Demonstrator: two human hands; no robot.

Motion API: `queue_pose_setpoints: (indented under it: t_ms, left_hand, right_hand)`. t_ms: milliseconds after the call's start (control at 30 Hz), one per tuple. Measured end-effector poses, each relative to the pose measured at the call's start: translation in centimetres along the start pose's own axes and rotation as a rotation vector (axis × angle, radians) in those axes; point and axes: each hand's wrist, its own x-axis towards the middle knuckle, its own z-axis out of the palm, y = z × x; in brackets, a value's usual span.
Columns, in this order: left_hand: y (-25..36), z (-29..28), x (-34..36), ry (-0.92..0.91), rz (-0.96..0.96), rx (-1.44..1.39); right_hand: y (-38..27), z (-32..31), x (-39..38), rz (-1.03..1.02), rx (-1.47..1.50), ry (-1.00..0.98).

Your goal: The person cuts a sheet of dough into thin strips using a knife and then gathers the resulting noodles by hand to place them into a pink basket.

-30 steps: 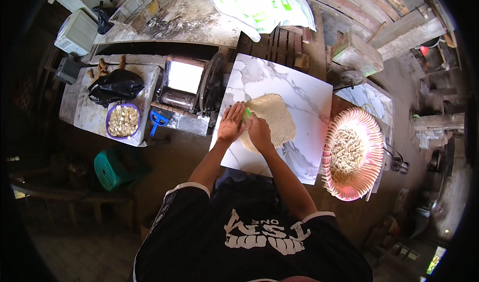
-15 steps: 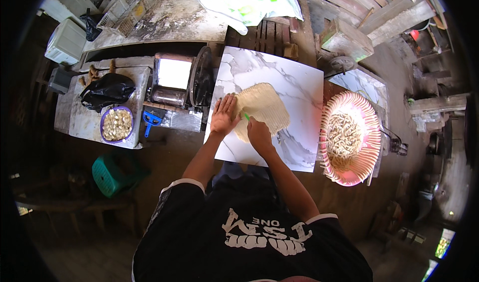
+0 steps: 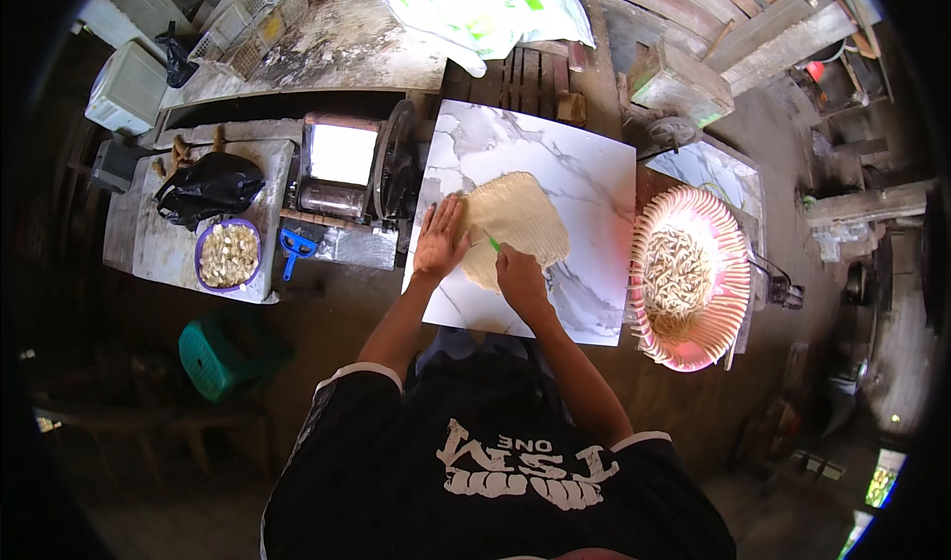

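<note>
A flat, roughly square sheet of pale dough (image 3: 533,213) lies on a white marble-patterned board (image 3: 594,293), its surface marked with fine lines. My left hand (image 3: 439,238) rests flat on the left edge of the sheet, fingers stretched toward the far side. Over the near part of the dough, my right hand (image 3: 519,271) is closed around a slim green-handled tool (image 3: 493,244). Its tip points far left, toward my left hand; the working end is too small to make out.
Right of the board sits a pink basket (image 3: 735,303) of small dough strips. To the left are a roller machine (image 3: 342,164) with a wheel, a purple bowl (image 3: 228,254) of pale pieces, a black plastic bag (image 3: 210,186) and a green stool (image 3: 210,360). A white sack (image 3: 495,10) lies beyond.
My right hand has moved slightly right and nearer to me with the green tool. My left hand stays flat on the dough. The whole view has shifted a little.
</note>
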Motion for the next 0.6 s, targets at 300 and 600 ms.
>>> queue_pose_setpoints:
  t_ms: [300, 600]
  left_hand:
    - [0.4, 0.8, -0.8, 0.096, 0.044, -0.098]
    - [1.2, 1.0, -1.0, 0.098, 0.022, -0.097]
  right_hand:
    - [-0.9, 2.5, 3.5, -0.233, 0.044, 0.16]
    - [-0.7, 3.1, 3.8, -0.14, -0.002, 0.121]
